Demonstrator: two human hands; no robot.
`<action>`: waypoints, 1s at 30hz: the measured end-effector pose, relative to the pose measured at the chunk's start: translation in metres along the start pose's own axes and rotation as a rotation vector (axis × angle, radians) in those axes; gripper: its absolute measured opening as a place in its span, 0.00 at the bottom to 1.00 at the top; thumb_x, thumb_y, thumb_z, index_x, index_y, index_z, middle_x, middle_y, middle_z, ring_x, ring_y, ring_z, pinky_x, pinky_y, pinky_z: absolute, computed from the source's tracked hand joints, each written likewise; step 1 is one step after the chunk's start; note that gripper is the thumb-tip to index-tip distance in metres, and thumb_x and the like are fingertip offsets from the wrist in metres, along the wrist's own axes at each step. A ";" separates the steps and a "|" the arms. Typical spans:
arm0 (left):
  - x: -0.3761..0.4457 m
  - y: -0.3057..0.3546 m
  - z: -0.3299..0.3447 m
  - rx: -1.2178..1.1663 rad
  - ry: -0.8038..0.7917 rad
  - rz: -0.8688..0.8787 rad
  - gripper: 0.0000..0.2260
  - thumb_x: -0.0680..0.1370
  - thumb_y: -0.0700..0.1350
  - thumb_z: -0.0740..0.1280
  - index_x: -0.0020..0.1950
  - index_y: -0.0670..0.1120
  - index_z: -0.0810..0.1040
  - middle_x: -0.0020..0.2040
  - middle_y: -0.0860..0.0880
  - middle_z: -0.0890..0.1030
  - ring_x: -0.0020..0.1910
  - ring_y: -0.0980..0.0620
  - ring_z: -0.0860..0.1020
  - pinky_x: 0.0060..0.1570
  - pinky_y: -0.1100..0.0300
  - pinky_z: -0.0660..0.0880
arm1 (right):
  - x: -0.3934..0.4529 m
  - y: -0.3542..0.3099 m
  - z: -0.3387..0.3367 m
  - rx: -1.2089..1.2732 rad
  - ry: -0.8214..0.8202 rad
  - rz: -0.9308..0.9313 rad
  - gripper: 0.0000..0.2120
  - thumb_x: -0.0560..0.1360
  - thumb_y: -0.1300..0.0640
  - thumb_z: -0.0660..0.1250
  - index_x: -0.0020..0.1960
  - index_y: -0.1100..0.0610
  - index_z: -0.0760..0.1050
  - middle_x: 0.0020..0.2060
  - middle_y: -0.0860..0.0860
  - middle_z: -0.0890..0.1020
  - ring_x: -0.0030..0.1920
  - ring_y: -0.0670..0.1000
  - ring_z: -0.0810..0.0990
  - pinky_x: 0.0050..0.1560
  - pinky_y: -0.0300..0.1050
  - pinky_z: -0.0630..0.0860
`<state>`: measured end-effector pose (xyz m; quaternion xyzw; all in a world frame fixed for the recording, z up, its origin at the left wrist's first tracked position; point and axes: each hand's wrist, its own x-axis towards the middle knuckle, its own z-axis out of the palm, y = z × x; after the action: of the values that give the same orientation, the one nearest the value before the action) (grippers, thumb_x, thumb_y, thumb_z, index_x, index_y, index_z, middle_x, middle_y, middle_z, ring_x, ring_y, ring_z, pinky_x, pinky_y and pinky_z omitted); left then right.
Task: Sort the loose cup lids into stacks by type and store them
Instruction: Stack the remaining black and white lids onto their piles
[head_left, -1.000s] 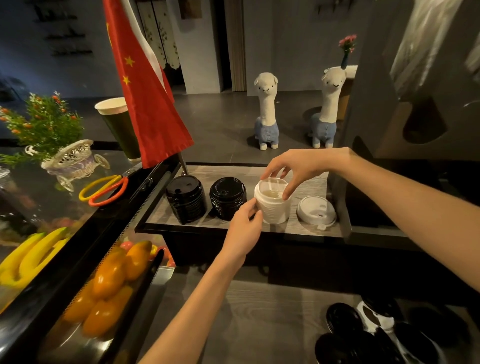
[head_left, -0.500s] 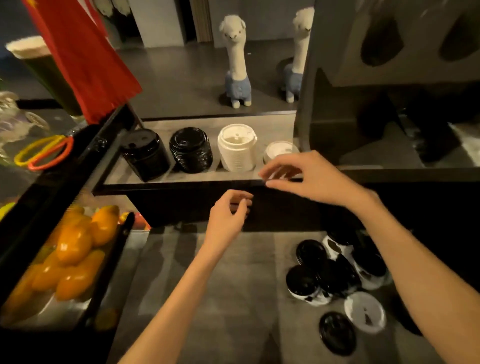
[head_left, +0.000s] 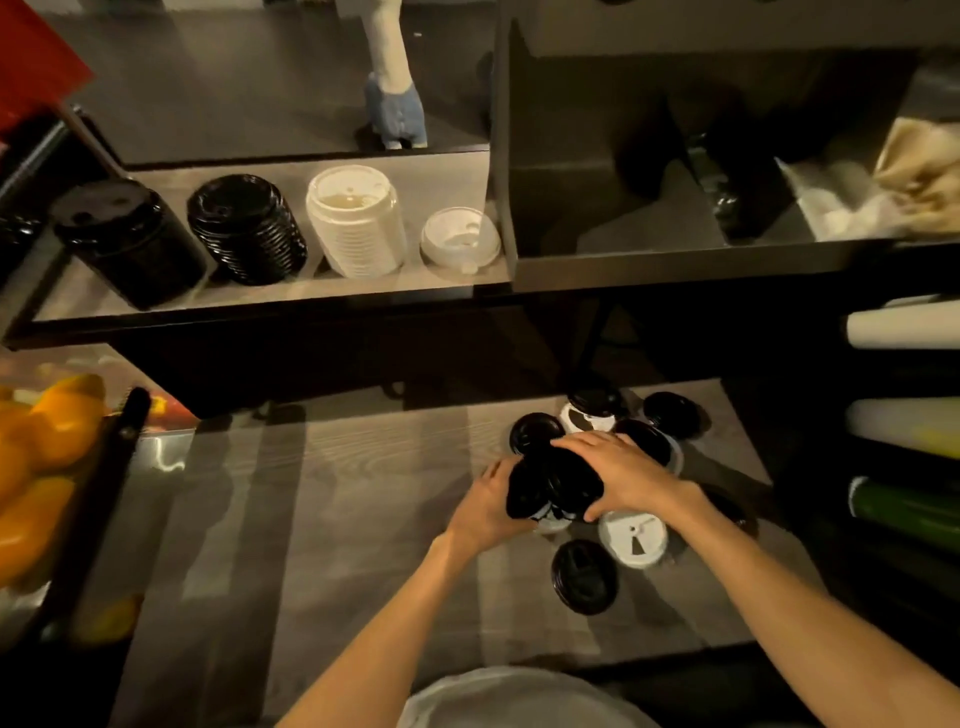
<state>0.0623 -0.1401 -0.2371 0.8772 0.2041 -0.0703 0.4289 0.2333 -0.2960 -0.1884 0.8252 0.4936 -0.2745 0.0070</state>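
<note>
Nearest us, on the wooden counter (head_left: 322, 519), a single black lid (head_left: 584, 576) lies flat toward the near right, with a white lid (head_left: 632, 538) just beyond it to the right.

Just past those, both of our hands meet over the loose pile. Our left hand (head_left: 485, 506) curls its fingers around the left side of a small clump of black lids (head_left: 553, 488), the thumb on the near side. Our right hand (head_left: 621, 475) lies over the top and right of the same clump, fingers bent down across it and thumb tucked under the near edge, so the clump is gripped between the two hands. Something white shows under the clump; we cannot tell whether it is a lid.

Beyond our hands, toward the counter's far right, more loose lids (head_left: 667, 413) are scattered, mostly black with some white showing among them; several overlap.

Farther off and higher, the shelf (head_left: 260, 296) carries the sorted stacks in a row. From left to right along it: a tall stack of flat black lids (head_left: 130, 244), a leaning stack of ribbed black lids (head_left: 249, 228), a stack of white lids (head_left: 358, 223) and, near the shelf's right end, a low stack of white domed lids (head_left: 460, 241).

At the left edge sits a tray of oranges (head_left: 41, 467). At the right edge, sleeves of cups (head_left: 906, 421) lie on their sides. Behind the shelf stands a plush animal (head_left: 395, 104), only its lower part in view.
</note>
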 end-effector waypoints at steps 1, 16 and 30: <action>0.002 0.001 0.004 -0.001 0.003 -0.004 0.38 0.70 0.45 0.80 0.76 0.43 0.68 0.70 0.45 0.76 0.71 0.45 0.72 0.71 0.53 0.68 | -0.001 0.003 0.002 -0.001 0.001 0.008 0.54 0.65 0.47 0.83 0.82 0.45 0.56 0.79 0.47 0.63 0.80 0.52 0.60 0.78 0.54 0.55; -0.026 0.004 -0.051 -0.405 0.223 -0.052 0.37 0.63 0.43 0.85 0.67 0.52 0.71 0.64 0.52 0.72 0.62 0.58 0.74 0.63 0.66 0.73 | -0.013 -0.006 -0.011 0.563 0.264 -0.048 0.46 0.67 0.43 0.81 0.78 0.42 0.59 0.72 0.43 0.68 0.73 0.47 0.70 0.73 0.53 0.72; -0.066 0.015 -0.080 -1.101 0.065 0.015 0.31 0.74 0.32 0.73 0.76 0.49 0.72 0.69 0.46 0.80 0.70 0.48 0.77 0.63 0.58 0.77 | -0.016 -0.070 -0.024 0.769 0.299 -0.249 0.41 0.69 0.45 0.81 0.77 0.39 0.64 0.71 0.36 0.72 0.73 0.42 0.71 0.73 0.54 0.73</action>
<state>0.0046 -0.1052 -0.1569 0.5263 0.2175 0.0771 0.8184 0.1804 -0.2664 -0.1426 0.7326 0.4467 -0.3148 -0.4059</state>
